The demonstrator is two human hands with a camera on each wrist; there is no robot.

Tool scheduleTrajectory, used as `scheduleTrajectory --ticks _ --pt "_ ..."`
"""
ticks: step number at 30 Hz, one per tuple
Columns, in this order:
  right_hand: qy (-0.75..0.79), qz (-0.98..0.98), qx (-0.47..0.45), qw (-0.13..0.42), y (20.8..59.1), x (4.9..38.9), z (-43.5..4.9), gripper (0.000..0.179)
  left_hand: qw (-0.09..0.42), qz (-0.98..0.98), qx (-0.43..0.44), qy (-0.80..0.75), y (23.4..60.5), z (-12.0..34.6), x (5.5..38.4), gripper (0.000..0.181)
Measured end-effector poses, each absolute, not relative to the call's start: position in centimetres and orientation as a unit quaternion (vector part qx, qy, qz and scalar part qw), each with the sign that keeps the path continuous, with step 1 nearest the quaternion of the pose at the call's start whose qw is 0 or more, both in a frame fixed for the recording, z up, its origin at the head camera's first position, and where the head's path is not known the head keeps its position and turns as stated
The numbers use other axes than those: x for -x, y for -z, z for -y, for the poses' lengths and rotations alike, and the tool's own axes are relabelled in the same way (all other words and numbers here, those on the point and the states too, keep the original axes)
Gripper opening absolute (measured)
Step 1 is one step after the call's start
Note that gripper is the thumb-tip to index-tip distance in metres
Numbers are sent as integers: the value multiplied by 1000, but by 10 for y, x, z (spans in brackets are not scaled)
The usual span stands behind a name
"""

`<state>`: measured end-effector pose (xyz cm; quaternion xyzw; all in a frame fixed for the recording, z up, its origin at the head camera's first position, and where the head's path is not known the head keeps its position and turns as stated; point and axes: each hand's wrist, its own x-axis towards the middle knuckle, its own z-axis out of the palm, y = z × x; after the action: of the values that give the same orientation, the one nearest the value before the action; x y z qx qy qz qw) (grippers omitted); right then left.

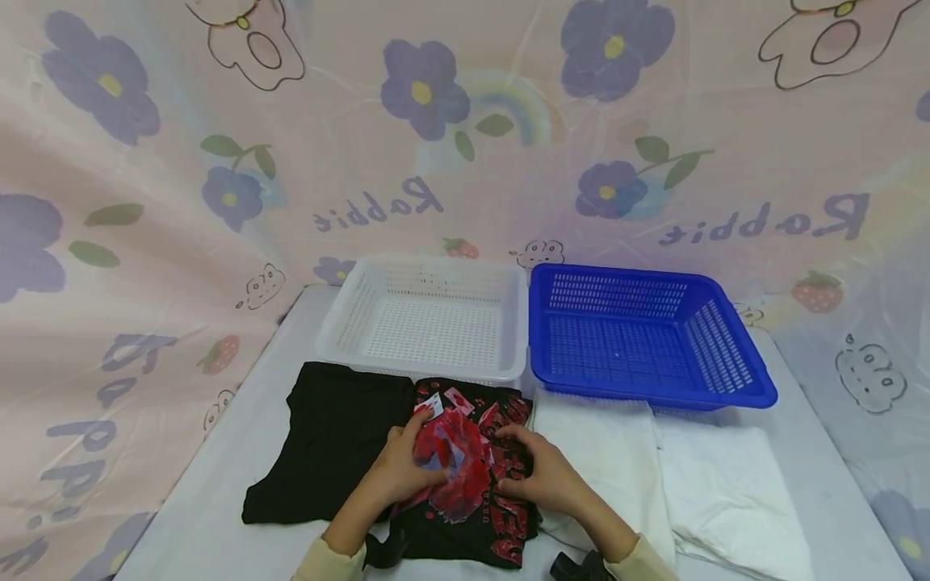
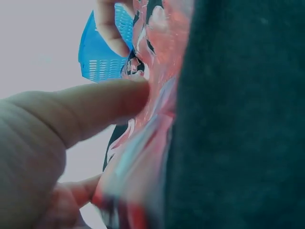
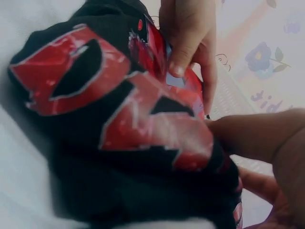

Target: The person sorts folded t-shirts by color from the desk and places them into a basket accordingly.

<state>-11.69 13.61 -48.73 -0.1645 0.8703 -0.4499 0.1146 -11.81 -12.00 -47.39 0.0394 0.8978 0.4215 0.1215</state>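
A black T-shirt [image 1: 508, 528] with a red flower and lettering print lies folded in front of the person. My left hand [image 1: 407, 464] holds it on its left side, thumb on the print and fingers toward its upper edge. Opposite, my right hand [image 1: 541, 472] pinches the cloth on the right side with bent fingers and thumb. In the left wrist view the printed cloth [image 2: 162, 43] rises in folds beside the thumb. Large red letters [image 3: 157, 124] on the bunched shirt show in the right wrist view.
A plain black garment [image 1: 337, 444] lies flat at the left. Two folded white cloths [image 1: 603, 460] [image 1: 734, 492] lie at the right. Behind them stand a white basket [image 1: 425, 367] and a blue basket [image 1: 654, 391], against a printed curtain [image 1: 508, 177].
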Motion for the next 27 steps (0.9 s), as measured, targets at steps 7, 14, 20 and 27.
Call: scheduleTrajectory --ticks 7,14,20,27 --pt "456 -860 186 137 487 123 -133 61 130 -912 -27 -389 470 122 123 92" --pt "438 -868 193 133 482 122 -125 64 133 -909 -49 -391 469 130 127 82" --pt "432 -876 179 112 479 120 -119 65 130 -885 -86 -439 474 132 129 79" --pt "465 -854 190 138 488 116 -125 71 126 -870 -113 -463 486 132 124 72"
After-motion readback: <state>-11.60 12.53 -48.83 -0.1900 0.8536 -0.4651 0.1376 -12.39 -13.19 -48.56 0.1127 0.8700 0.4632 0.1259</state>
